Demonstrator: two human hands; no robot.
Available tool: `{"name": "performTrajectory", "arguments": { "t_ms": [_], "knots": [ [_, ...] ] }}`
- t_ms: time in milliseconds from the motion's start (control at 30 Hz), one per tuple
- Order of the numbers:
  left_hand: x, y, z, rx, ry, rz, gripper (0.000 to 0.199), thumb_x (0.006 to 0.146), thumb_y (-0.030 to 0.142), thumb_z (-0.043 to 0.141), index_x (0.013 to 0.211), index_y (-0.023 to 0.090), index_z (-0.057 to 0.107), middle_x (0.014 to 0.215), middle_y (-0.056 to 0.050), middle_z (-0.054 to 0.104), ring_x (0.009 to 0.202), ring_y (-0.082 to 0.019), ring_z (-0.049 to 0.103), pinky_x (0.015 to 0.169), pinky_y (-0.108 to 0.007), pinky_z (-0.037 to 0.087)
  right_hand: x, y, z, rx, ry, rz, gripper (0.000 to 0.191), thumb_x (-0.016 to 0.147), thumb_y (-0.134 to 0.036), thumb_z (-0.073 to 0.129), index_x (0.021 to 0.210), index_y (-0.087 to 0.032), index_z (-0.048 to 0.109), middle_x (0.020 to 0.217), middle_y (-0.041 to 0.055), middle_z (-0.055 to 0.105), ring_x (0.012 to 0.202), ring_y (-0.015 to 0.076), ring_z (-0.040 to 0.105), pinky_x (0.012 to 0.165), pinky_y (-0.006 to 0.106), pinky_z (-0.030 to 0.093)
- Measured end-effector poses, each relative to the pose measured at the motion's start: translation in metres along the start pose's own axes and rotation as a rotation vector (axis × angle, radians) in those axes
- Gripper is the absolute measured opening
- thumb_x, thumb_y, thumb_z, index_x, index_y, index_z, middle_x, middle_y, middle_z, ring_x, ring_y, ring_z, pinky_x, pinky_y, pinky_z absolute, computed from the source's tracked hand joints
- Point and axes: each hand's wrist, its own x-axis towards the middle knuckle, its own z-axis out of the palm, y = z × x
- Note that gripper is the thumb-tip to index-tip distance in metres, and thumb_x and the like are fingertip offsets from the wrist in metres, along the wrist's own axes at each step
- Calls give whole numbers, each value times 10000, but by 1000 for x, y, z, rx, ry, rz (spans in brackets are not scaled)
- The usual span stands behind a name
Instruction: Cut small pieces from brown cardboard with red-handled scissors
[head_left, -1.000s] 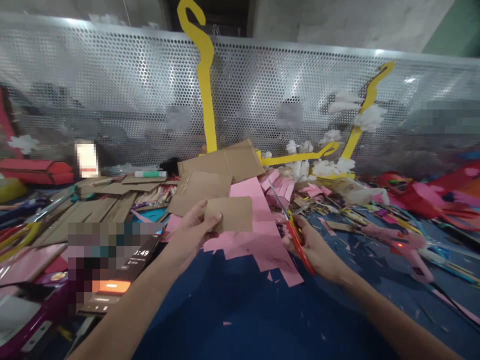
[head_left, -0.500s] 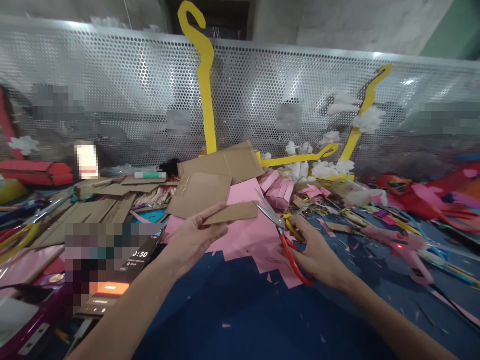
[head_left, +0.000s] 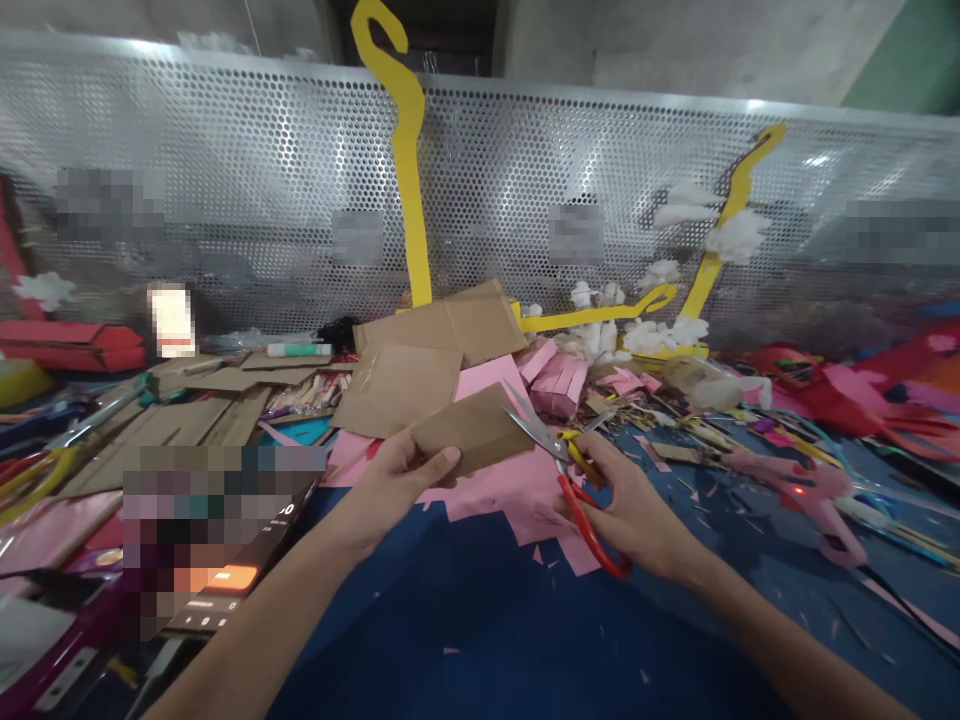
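Brown, flat, tilted, the card (head_left: 476, 430) is up over the pink paper (head_left: 495, 497), mid-scene. One card in hand, one pair of scissors (head_left: 559, 447), handles red and yellow, blades spread right at the card's right end; whether they touch, I can't tell! Two bigger cardboard sheets (head_left: 401, 385) lie behind, three yellow hooks (head_left: 410, 190) around them and to the right. The left hand (head_left: 397, 475) pinches the card, thumb on top. The right hand (head_left: 626, 500) curls round the scissors' handles, half open, one glue gun (head_left: 806, 488) off to its right.
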Motion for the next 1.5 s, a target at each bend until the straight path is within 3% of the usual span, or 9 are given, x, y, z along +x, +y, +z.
{"name": "performTrajectory", "arguments": {
  "t_ms": [267,533,733,1000,1200,1500],
  "knots": [
    [1,-2,-2,43,9,31,338,834,372,740,1134,225,687,1099,-92,723,930,-229,655,786,-332,517,1,-5,-1,-23,3,-28,164,824,-295,637,878,-229,496,857,10,531,739,172,459,669,300,408],
    [0,5,2,52,-6,66,367,841,366,734,1166,208,669,1129,-82,721,1055,-244,634,900,-364,490,0,-10,0,-56,4,-49,170,848,-319,628,871,-230,485,832,0,511,728,168,450,663,290,392],
    [0,7,4,21,-44,89,353,846,362,728,1156,204,668,1164,-89,713,1134,-264,613,952,-381,477,0,-6,0,-20,-47,35,214,805,-342,670,820,-226,492,747,-18,530,665,149,448,597,269,367],
    [1,2,1,21,-48,57,381,858,367,720,1184,186,643,1193,-104,696,1121,-261,616,915,-359,487,-2,-3,1,15,-73,60,226,775,-301,702,803,-218,494,722,-36,540,636,122,448,589,244,370],
    [1,-3,-2,30,-52,15,359,870,371,712,1178,202,638,1156,-94,704,975,-209,654,845,-318,490,-2,0,2,20,-88,78,229,767,-299,713,791,-217,500,706,-41,533,622,118,434,574,242,353],
    [2,-8,-3,12,-73,8,363,881,379,700,1198,221,623,1197,-96,684,1019,-220,650,861,-332,490,-3,0,3,48,-93,82,188,765,-249,678,774,-219,492,695,-40,516,621,122,414,565,254,319]
  ]
}}
